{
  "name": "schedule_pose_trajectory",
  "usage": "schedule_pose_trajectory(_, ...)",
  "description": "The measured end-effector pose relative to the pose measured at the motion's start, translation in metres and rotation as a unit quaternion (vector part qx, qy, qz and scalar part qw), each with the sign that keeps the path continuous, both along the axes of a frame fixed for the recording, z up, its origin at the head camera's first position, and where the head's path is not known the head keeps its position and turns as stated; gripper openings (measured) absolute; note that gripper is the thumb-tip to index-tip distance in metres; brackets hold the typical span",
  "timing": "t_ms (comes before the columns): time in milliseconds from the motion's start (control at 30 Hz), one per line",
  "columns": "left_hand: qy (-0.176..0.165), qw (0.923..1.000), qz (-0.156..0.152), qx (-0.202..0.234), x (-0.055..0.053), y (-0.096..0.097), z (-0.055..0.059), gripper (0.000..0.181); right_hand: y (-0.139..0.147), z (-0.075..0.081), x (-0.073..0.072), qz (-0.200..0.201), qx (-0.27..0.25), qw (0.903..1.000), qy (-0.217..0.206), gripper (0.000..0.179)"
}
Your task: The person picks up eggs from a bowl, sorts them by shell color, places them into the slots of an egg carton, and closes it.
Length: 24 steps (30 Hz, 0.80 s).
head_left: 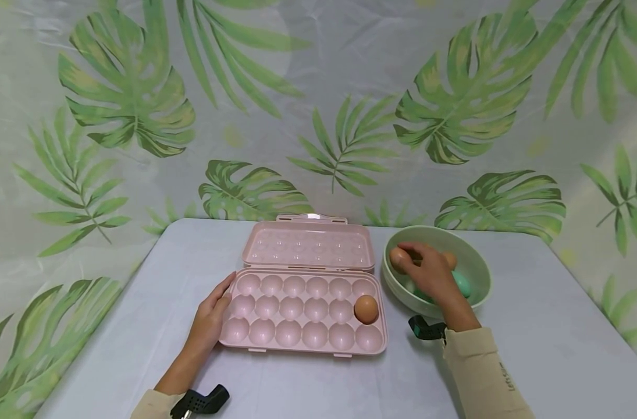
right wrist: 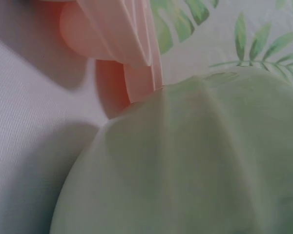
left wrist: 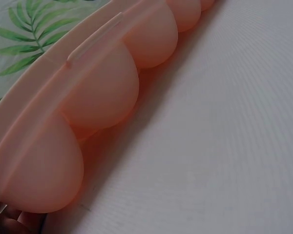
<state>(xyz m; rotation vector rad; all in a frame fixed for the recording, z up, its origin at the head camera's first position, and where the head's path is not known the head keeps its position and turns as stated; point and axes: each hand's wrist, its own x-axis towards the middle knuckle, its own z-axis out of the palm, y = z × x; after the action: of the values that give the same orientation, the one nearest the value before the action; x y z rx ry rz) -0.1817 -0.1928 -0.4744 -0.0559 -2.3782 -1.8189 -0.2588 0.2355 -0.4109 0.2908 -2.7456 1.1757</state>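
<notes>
Left hand (head_left: 209, 317) on the left edge of the pale pink plastic egg tray (head_left: 291, 307), thumb at the rim, gripping that side; in the left wrist view only a bit of the fingers shows, dark, at the tray's end. Right hand (head_left: 430, 274) is down in the round light green bowl (head_left: 477, 262), pinching a smooth brown egg (head_left: 398, 259) between thumb and fingers, at the bowl's left side, inside the rim; can't tell if that egg touches anything below. Tray has three rows of six rounded cups; one brown egg (head_left: 366, 309) sits in the middle row, far-right cup. Pink lid (head_left: 308, 247) with a handle (head_left: 312, 218) is folded back behind the tray, hinge side joined. Bowl is just right of the tray; in it, another brown egg (head_left: 448, 260) beyond the hand and a glossy teal-green egg-shaped piece (head_left: 462, 283), partly covered by the hand. Right wrist view: mostly the bowl's ribbed outer wall, tray corner near it, fingers out of sight. Tray and bowl both on a white cloth-covered table (head_left: 308, 384); backdrop is a pale sheet printed with green leaves (head_left: 344, 145). Beige sleeves (head_left: 486, 372), black device (head_left: 427, 328) at each wrist.
</notes>
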Motion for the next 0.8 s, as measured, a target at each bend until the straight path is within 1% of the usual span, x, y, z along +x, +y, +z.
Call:
schedule_pose_trajectory(200,0.002,1.0,-0.001,0.003,0.001,-0.001,0.0,0.044,-0.001,0.001,0.0,0.005,-0.029,0.9995,0.009,0.045)
schedule_pose_trajectory(467,-0.005,1.0,-0.001,0.004,0.0,0.001,0.002,0.044,-0.001,0.004,0.001,-0.006,-0.038,0.9992,0.015,0.044)
schedule_pose_trajectory(800,-0.006,1.0,0.001,0.003,0.001,0.0,0.001,0.044,-0.005,0.014,0.009,-0.009,-0.037,0.999,0.025,0.045)
